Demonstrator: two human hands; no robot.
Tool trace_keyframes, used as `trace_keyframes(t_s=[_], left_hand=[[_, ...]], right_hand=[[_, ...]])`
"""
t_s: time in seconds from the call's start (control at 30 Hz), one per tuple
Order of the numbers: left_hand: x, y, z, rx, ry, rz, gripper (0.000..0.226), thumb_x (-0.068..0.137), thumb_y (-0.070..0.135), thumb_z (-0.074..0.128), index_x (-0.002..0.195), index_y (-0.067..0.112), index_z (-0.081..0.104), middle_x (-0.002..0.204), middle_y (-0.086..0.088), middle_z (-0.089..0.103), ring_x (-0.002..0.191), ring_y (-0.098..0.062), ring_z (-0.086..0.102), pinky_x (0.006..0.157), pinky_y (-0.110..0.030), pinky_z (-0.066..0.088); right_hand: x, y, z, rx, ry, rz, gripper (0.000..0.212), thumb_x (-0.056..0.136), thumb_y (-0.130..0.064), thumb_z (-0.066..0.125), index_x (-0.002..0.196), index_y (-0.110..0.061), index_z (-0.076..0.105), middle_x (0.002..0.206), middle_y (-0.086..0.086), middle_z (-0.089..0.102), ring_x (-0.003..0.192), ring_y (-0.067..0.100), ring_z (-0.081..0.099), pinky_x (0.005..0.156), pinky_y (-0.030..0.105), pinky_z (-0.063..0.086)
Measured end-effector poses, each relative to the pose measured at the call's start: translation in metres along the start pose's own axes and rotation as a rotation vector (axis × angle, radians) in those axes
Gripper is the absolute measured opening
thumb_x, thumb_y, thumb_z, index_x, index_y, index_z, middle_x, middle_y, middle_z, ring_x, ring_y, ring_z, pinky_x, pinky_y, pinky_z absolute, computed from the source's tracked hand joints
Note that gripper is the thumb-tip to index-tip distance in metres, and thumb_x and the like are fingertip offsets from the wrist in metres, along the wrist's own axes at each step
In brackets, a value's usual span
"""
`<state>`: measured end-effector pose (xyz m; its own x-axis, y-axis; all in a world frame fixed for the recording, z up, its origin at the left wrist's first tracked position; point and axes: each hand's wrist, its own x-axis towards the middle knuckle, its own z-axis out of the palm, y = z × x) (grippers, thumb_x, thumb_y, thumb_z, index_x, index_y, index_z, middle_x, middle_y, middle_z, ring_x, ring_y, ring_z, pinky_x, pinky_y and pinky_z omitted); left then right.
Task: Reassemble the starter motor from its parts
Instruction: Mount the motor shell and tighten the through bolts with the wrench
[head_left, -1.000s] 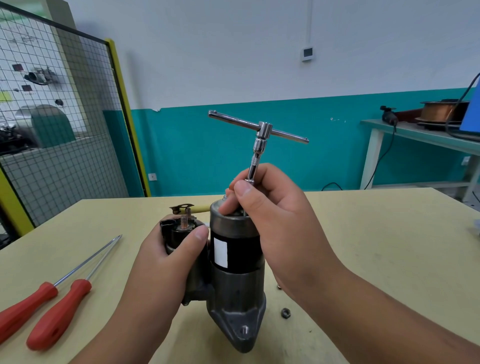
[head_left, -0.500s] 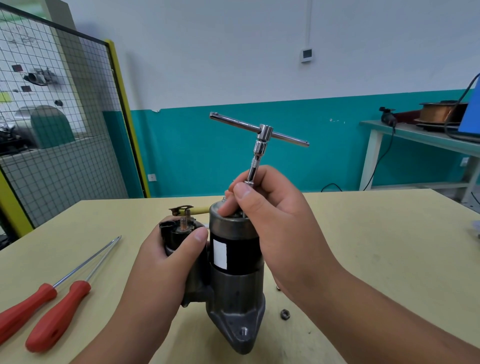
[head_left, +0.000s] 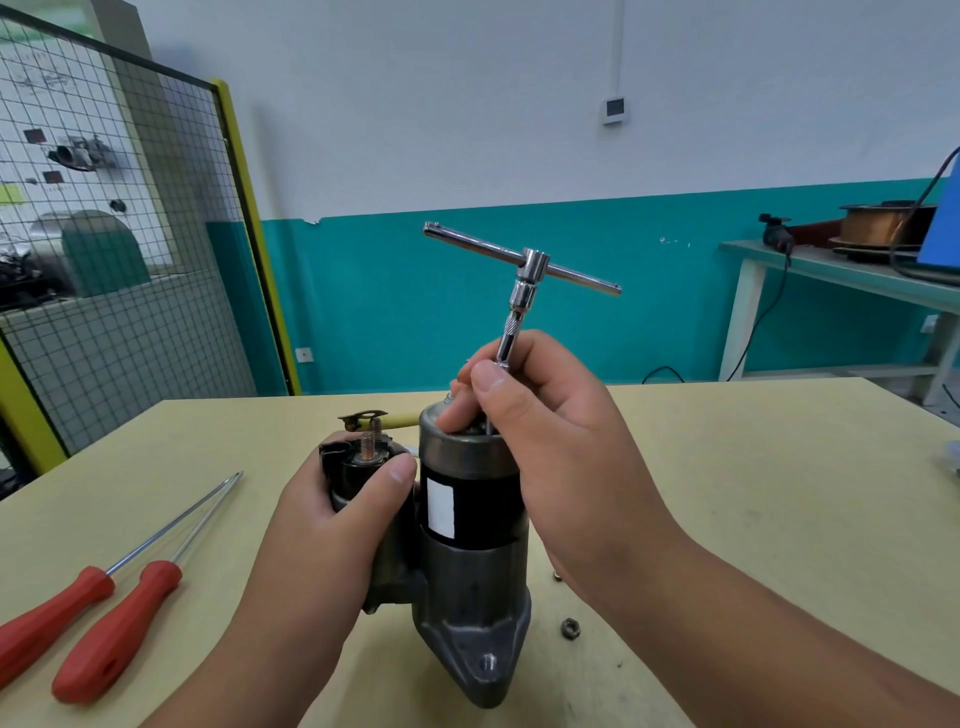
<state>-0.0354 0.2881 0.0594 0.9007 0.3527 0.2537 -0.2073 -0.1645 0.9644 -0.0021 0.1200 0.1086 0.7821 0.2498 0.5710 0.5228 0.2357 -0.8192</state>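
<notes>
The starter motor (head_left: 467, 566) stands upright on the yellow table (head_left: 727, 493), black body with a white label, grey cast nose at the bottom. My left hand (head_left: 332, 525) grips the black solenoid (head_left: 358, 462) on its left side, where a copper stud sticks up. My right hand (head_left: 545, 415) pinches the shaft of a chrome T-handle wrench (head_left: 524, 270) just above the motor's top end. The wrench leans slightly right, its crossbar tilted. Its tip is hidden behind my fingers.
Two red-handled screwdrivers (head_left: 104, 629) lie on the table at the left. A loose nut (head_left: 570, 627) lies right of the motor's base. A mesh guard with a yellow frame (head_left: 244, 218) stands at the back left, a green bench (head_left: 831, 275) at the back right.
The wrench has shifted slightly and my right hand has crept a little up its shaft. The motor and my left hand stay put.
</notes>
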Motion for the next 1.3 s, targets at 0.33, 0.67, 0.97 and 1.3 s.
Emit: trace_keyframes(t_s=[0.33, 0.67, 0.97, 1.3], left_hand=[[-0.0013, 0.0017, 0.0002, -0.035, -0.004, -0.002, 0.048, 0.059, 0.070, 0.071, 0.096, 0.040, 0.076, 0.086, -0.001, 0.079, 0.072, -0.026, 0.076, 0.040, -0.026, 0.047], [-0.0012, 0.0017, 0.0015, -0.066, -0.007, 0.000, 0.046, 0.060, 0.068, 0.074, 0.097, 0.041, 0.076, 0.090, -0.001, 0.080, 0.075, -0.027, 0.080, 0.044, -0.034, 0.055], [-0.0010, 0.0004, 0.0009, -0.048, -0.005, 0.013, 0.049, 0.061, 0.069, 0.073, 0.100, 0.040, 0.076, 0.089, 0.000, 0.080, 0.078, -0.026, 0.079, 0.046, -0.031, 0.055], [-0.0004, -0.0004, 0.0006, -0.036, -0.001, 0.005, 0.048, 0.060, 0.073, 0.071, 0.098, 0.044, 0.075, 0.092, 0.001, 0.081, 0.081, -0.030, 0.080, 0.051, -0.041, 0.057]], right_hand=[[-0.0005, -0.0011, 0.0000, 0.003, 0.004, -0.013, 0.028, 0.104, -0.041, 0.045, 0.094, -0.031, 0.069, 0.085, -0.003, 0.075, 0.085, 0.009, 0.069, 0.082, 0.016, 0.054], [0.0002, -0.0007, 0.0014, -0.012, 0.016, -0.033, 0.024, 0.104, -0.041, 0.053, 0.093, -0.025, 0.068, 0.083, -0.004, 0.075, 0.082, 0.005, 0.069, 0.078, 0.012, 0.052], [-0.0005, -0.0010, -0.0003, 0.013, 0.001, 0.000, 0.027, 0.104, -0.041, 0.044, 0.095, -0.031, 0.069, 0.085, -0.002, 0.075, 0.086, 0.009, 0.070, 0.080, 0.014, 0.053], [0.0004, -0.0009, 0.0006, -0.033, 0.009, -0.033, 0.019, 0.102, -0.041, 0.052, 0.096, -0.032, 0.068, 0.084, -0.006, 0.076, 0.088, 0.005, 0.070, 0.080, 0.010, 0.050]])
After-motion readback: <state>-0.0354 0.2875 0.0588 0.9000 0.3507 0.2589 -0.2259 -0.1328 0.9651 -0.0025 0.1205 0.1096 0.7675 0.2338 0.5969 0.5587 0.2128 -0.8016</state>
